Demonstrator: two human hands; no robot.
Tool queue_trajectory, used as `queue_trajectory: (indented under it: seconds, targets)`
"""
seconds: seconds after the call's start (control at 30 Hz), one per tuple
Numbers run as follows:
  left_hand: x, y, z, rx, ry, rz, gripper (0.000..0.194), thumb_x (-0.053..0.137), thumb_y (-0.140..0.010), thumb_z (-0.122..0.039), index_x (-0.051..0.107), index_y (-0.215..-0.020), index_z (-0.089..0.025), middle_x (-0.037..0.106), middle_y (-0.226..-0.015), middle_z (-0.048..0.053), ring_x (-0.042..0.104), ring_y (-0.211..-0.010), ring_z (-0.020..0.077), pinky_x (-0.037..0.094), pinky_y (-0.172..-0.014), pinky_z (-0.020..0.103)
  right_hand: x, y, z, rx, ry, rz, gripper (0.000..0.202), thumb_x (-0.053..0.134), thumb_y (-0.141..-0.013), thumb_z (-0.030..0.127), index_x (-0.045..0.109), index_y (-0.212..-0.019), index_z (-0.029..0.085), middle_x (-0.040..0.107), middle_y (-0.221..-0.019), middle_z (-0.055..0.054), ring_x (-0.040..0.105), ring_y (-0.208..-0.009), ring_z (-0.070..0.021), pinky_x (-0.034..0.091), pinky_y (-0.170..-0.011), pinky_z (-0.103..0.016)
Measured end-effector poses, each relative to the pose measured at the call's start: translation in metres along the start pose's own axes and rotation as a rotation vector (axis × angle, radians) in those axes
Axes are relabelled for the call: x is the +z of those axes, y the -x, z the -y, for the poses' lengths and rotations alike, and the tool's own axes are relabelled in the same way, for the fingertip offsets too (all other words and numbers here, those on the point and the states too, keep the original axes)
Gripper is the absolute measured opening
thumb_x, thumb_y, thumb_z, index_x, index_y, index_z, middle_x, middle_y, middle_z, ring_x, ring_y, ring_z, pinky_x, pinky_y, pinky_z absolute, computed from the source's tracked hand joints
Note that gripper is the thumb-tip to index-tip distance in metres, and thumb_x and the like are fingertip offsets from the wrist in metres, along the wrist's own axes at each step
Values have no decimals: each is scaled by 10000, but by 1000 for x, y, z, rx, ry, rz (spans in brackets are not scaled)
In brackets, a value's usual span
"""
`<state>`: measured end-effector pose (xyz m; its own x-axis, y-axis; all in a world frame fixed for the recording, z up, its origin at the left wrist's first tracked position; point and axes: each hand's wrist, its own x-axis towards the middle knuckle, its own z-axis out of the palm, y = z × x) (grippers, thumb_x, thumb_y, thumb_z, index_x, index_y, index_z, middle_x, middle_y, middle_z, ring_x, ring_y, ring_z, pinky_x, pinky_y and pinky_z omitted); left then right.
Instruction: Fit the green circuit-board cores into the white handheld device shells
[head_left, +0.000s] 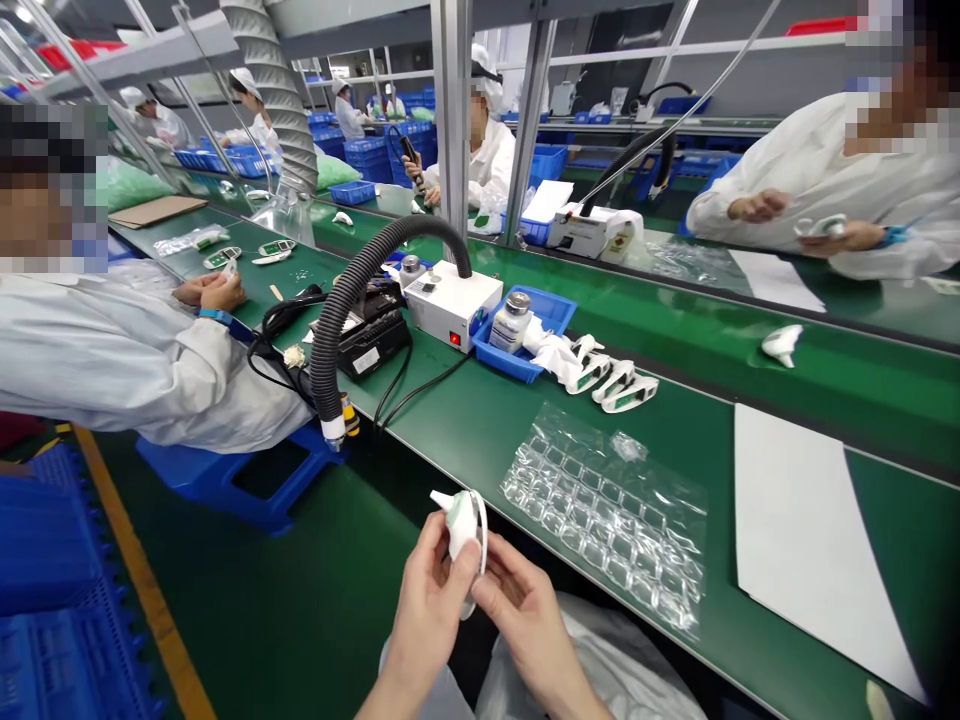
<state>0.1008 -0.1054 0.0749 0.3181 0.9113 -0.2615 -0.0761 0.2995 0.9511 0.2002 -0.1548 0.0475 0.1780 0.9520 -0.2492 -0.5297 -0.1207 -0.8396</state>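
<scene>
A small white device (463, 525) with a pointed tip and a pale green patch is between my hands, beyond the near edge of the green bench. My left hand (435, 590) grips its body, with the thumb along the front. The fingers of my right hand (525, 610) press on its right side, where a curved white shell stands slightly apart from the body. A clear plastic tray (600, 520) lies on the bench to the right of my hands. Several open white housings (630, 392) with green boards rest beside a blue bin (559, 310).
A white box (454, 305) with a black flexible hose (326, 330) stands on the bench, near a metal-capped bottle (511, 322). White paper (810, 530) lies at right. One white part (782, 345) is on the belt. Co-workers sit left and across.
</scene>
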Motion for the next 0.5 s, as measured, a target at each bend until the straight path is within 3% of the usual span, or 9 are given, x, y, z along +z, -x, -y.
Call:
queue_trajectory:
  seconds: [0.1, 0.3, 0.43, 0.5]
  targets:
    - [5, -1, 7, -12, 27, -9, 279, 628, -844, -375, 592, -1072, -219, 637, -1000, 44, 594, -932, 183, 472, -845, 248, -1, 2, 0, -5, 0, -7, 421, 773, -737, 354, 682, -1136, 255, 691, -1057, -71, 645, -892, -226, 529, -792, -335]
    - [11, 0, 16, -42, 36, 55, 296, 622, -849, -384, 586, -1091, -217, 622, -902, 21, 585, -903, 173, 478, -838, 261, -6, 6, 4, -55, 1, 34, 337, 749, -765, 342, 703, -1090, 265, 657, -982, -43, 630, -840, -199, 519, -722, -285]
    - [17, 0, 11, -76, 36, 125, 292, 621, -847, -398, 614, -1069, -209, 644, -941, 37, 592, -909, 184, 475, -833, 267, -17, 12, 18, -143, 250, 55, 247, 702, -810, 328, 709, -1047, 260, 629, -927, -34, 600, -814, -188, 495, -712, -276]
    - [24, 2, 6, -81, 39, 166, 310, 621, -844, -408, 631, -1072, -198, 658, -981, 53, 594, -933, 194, 469, -853, 273, -29, 16, 30, -240, 442, -27, 173, 696, -816, 300, 712, -983, 258, 622, -884, -28, 577, -803, -179, 471, -732, -276]
